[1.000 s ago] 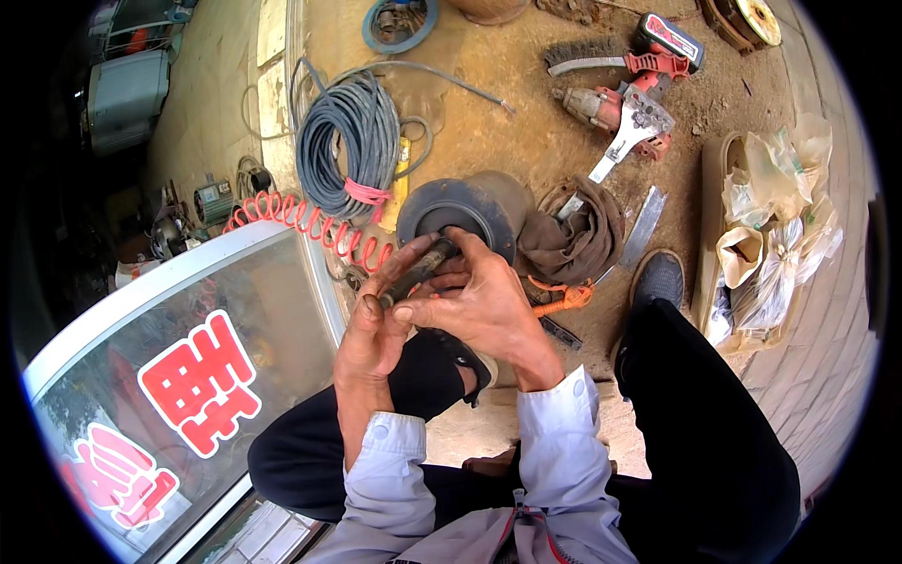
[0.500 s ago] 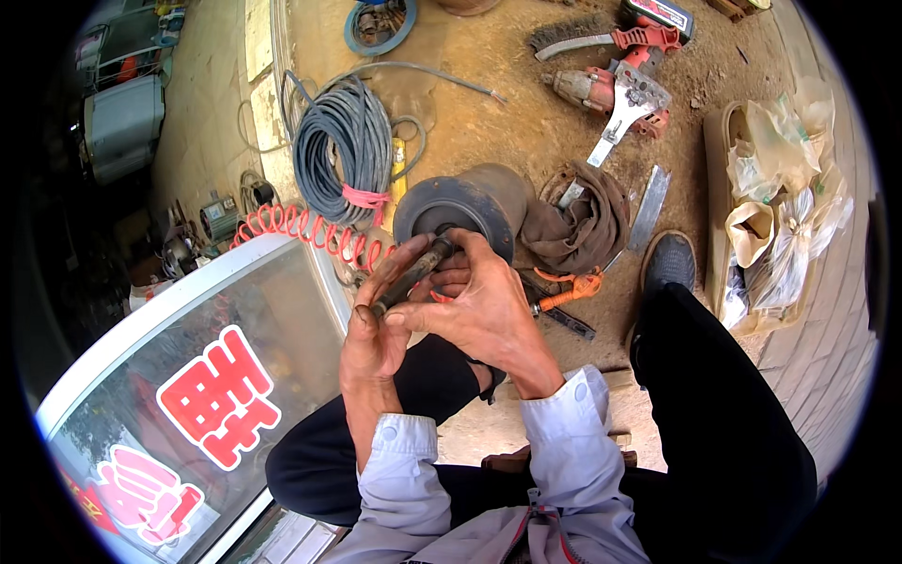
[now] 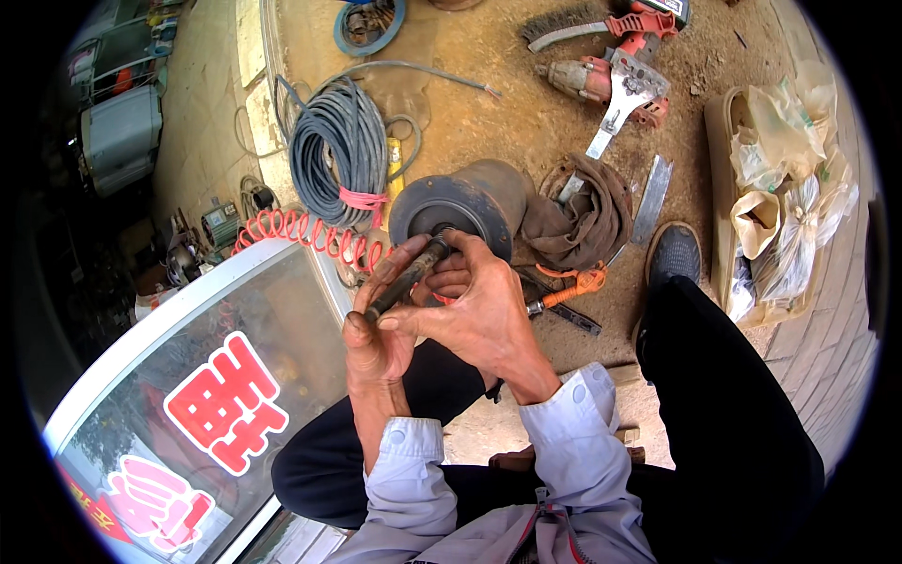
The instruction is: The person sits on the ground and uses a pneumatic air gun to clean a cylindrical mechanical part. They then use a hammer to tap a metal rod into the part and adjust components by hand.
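Above sandy brown ground (image 3: 512, 127), just left of frame centre, steady both ends of the dark, grimy rod (image 3: 406, 282) (probably slippery), grasped in the fingers of left hand (image 3: 376, 352) and right hand (image 3: 484, 315), minding the black flanged cylinder (image 3: 458, 205) beyond its upper end.

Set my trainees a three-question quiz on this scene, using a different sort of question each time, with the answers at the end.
1. What do the left hand and right hand both hold?
2. True or false: a pink tie is wrapped around the coiled cable.
3. What colour is the spiral hose beside the glass panel?
A) blue
B) red
C) yellow

Key:
1. A dark rod.
2. True.
3. B.
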Available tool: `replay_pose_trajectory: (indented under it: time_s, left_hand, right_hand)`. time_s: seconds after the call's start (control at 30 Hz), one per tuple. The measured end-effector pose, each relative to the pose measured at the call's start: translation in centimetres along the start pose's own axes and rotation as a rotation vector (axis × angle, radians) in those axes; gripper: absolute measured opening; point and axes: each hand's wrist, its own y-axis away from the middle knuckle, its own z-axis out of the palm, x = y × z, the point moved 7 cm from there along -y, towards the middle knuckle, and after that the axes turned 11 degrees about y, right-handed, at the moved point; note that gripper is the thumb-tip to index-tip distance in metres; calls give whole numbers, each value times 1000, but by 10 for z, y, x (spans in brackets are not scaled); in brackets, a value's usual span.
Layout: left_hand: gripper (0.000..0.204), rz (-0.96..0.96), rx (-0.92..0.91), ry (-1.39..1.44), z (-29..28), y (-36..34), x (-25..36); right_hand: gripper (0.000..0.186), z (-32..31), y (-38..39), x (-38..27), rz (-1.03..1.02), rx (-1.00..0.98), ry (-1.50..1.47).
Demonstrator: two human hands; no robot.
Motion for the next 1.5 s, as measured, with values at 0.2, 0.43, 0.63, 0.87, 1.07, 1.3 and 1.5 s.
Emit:
replay_pose_trajectory:
  time_s: [0.2,0.43,0.63,0.87,1.07,1.3,1.5]
  left_hand:
    - [110,8,9,32,-2,3,-3]
    - [117,-32,92,-3,-7,7,-2]
    - [128,-37,108,-91,-3,5,0]
    - [132,-34,94,-115,-2,5,1]
    - [134,-16,106,-119,0,5,2]
    - [117,76,52,-21,1,4,5]
    - [50,164,353,-490,-7,1,-1]
  right_hand:
    - [111,0,1,-1,-1,-10,46]
    - [96,-6,3,-13,-121,62,204]
    - [87,-8,2,-16,-193,79,178]
    - [111,-6,0,-10,-42,-45,163]
    - [96,-8,-2,-1,-70,-92,108]
    - [39,-32,-8,19,19,-107,-88]
    - [18,-99,-11,28,44,383,-180]
